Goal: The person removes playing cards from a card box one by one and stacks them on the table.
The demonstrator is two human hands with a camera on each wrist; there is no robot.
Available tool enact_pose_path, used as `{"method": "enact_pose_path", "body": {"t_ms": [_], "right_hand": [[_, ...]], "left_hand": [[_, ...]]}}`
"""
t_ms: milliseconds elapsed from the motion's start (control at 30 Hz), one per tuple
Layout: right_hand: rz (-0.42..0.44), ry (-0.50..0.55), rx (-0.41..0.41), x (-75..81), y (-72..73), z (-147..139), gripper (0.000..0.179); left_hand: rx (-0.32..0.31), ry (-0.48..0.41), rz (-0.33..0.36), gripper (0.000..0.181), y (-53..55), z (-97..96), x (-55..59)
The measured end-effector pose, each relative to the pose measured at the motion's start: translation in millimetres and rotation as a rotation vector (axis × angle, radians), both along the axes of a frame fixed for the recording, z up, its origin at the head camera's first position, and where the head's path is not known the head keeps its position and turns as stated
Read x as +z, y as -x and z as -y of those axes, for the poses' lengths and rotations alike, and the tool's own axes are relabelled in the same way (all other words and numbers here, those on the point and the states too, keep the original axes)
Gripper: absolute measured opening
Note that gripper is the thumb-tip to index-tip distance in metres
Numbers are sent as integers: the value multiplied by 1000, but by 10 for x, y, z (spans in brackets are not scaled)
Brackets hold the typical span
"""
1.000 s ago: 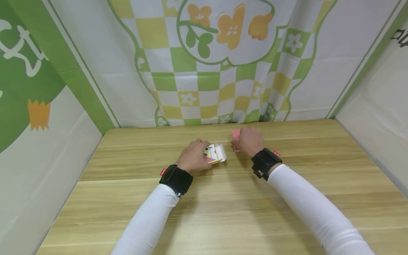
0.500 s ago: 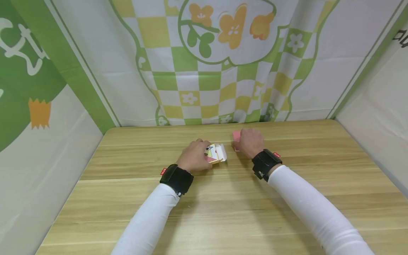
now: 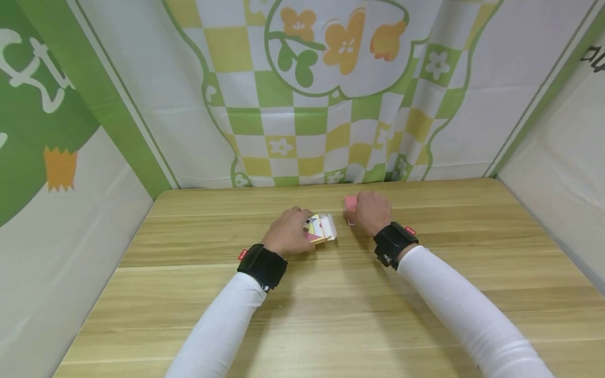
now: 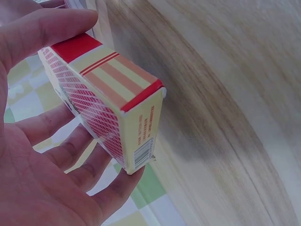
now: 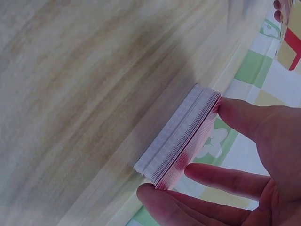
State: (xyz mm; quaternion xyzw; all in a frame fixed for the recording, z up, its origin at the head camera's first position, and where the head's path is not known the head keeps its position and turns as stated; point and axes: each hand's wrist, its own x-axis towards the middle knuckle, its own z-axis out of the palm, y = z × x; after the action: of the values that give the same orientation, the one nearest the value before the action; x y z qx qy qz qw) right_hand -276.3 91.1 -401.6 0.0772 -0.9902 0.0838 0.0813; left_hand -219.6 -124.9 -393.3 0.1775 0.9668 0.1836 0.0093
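My left hand [image 3: 288,231] grips a playing card box [image 3: 314,229] just above the table, its thumb on one narrow side and its fingers along the other. An ace is printed on the face turned up, and a white flap [image 3: 331,227] stands open at the right end. The box's closed end with a barcode [image 4: 144,153] shows in the left wrist view. To the right, my right hand [image 3: 372,212] holds a deck of playing cards [image 5: 181,134] with pink-red backs by its two ends, thumb against one and a finger against the other. Another fingertip touches the top card.
Both hands work near the back edge of a wooden table [image 3: 331,315]. Behind it hangs a green and yellow checked curtain [image 3: 309,121] with flowers. Fabric walls stand at the left [image 3: 94,210] and right [image 3: 557,157].
The box and the deck stay almost where they were, each in the same hand. The head view has shifted very slightly.
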Motion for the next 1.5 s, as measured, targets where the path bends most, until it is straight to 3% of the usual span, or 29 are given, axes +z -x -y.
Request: {"method": "enact_pose_path", "body": {"t_ms": [533,1500], "right_hand": [[-34,-4,14,-4,-15,13,47],[7,-6,-8,-12,-27,32,44]], "left_hand": [[1,14,3,66,4,3,6],[0,7,18,70,-1,1,-24]]}}
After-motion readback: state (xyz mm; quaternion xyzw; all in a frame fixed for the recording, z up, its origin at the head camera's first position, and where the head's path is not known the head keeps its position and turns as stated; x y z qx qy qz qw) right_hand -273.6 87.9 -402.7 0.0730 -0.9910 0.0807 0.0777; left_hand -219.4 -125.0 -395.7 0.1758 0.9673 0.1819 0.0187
